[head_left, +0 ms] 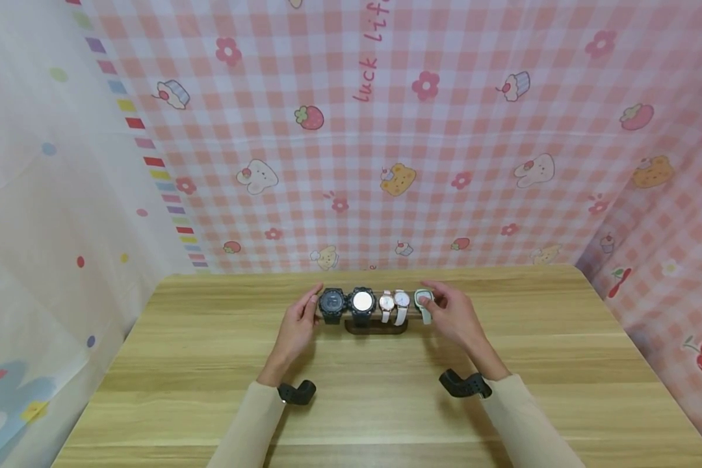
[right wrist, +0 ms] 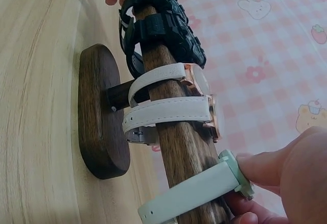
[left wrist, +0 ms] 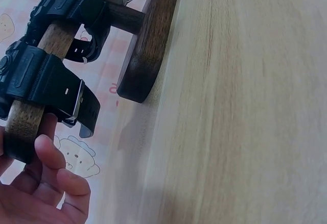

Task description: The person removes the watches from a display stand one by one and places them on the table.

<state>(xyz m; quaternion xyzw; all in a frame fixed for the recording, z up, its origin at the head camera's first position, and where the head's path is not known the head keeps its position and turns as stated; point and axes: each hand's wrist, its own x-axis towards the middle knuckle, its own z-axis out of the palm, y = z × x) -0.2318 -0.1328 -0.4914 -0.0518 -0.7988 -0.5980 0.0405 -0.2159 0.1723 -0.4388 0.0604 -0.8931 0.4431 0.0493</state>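
Observation:
A dark wooden watch stand (right wrist: 104, 127) carries a row of watches on its horizontal bar. My left hand (head_left: 297, 318) grips the bar's left end, with its fingers around the wood (left wrist: 24, 127) in the left wrist view. Beside it sit two bulky black watches (head_left: 332, 303), followed by two white-strapped watches (head_left: 387, 303) with rose-gold cases. At the right end, my right hand (head_left: 453, 316) pinches a pale green watch (right wrist: 207, 189) by its case, thumb on the face side. Its strap lies across the bar with the holed end hanging free.
The stand rests on a light wood-grain table (head_left: 368, 403), toward the far edge. Behind hangs a pink checked cloth (head_left: 351, 149) with cartoon prints; a pale curtain (head_left: 76, 214) hangs at the left. A black strap device (head_left: 465, 383) is worn at each wrist.

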